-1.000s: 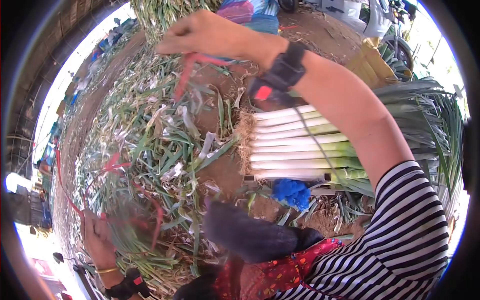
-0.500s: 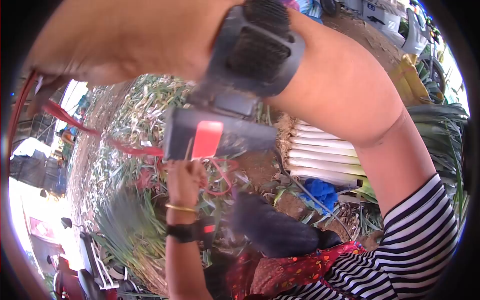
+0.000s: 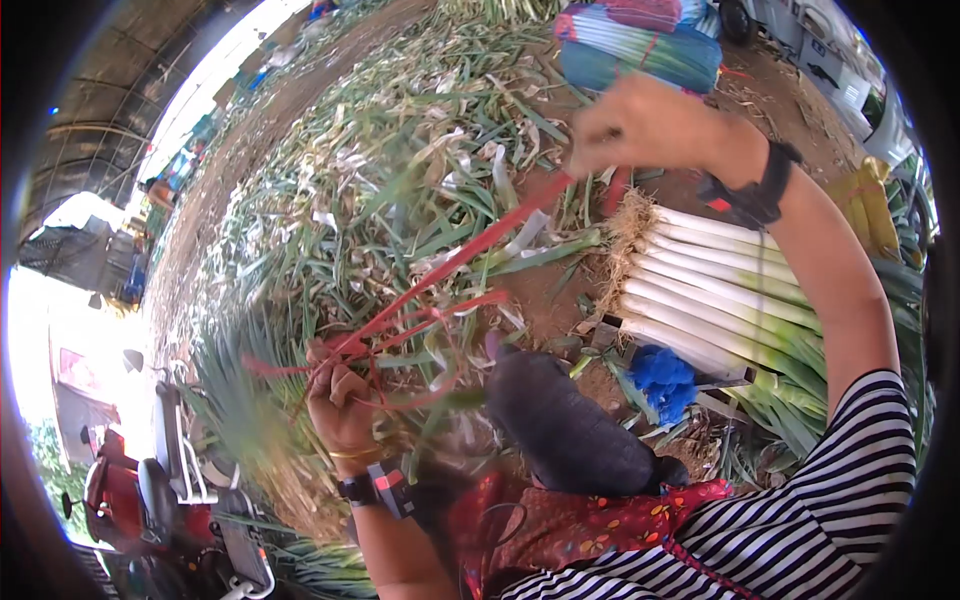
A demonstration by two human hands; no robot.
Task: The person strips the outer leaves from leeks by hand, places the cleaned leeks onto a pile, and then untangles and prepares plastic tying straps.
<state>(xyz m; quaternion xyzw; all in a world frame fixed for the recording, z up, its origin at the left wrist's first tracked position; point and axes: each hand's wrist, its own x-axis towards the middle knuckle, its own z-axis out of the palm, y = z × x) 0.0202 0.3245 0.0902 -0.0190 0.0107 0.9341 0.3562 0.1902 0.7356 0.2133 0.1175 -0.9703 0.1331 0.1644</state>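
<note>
A red plastic strip (image 3: pixel 480 240) stretches between my two hands, with loose loops of it around the lower one. My left hand (image 3: pixel 340 405) is closed on the strip, fingers bent. Up and to the right, my right hand (image 3: pixel 650 130), blurred by motion, is closed at the other end of the strip. Below my right hand lies a row of leeks (image 3: pixel 710 270), white stalks side by side with roots to the left and green leaves to the right. Another pile of long green leaves (image 3: pixel 235 385) lies beside my left hand, partly blurred.
Leaf scraps (image 3: pixel 400 190) cover the ground. Tied leek bundles (image 3: pixel 640 55) lie at the top. A crumpled blue cloth or bag (image 3: pixel 662 383) sits below the leeks, near a dark-covered foot or leg (image 3: pixel 570 420). A red motorbike (image 3: pixel 120 490) stands at lower left.
My right hand has swung from the upper left to the upper right, drawing the red strip with it and uncovering the leeks. My left hand has moved slightly down and left, still gripping the strip.
</note>
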